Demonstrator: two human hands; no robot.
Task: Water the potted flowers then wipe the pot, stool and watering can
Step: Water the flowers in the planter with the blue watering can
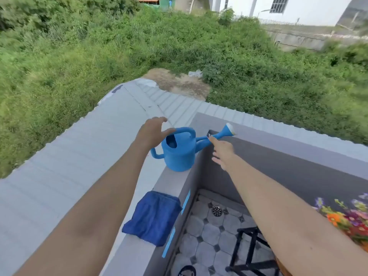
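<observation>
While both hands are held open, the left hand [152, 131] at its handle, the right hand [222, 152] by its spout, the blue watering can [179, 154] is stood upright on the grey parapet ledge [171, 182]; contents cannot be told.

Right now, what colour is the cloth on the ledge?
Dark blue; the cloth shows clearly in the head view, nearer than the watering can.

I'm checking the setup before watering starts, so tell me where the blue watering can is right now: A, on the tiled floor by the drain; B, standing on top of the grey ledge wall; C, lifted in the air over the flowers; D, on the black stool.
B: the blue watering can stands upright on top of the grey ledge wall, beyond the folded blue cloth, with both hands open near it and neither gripping it.
</observation>
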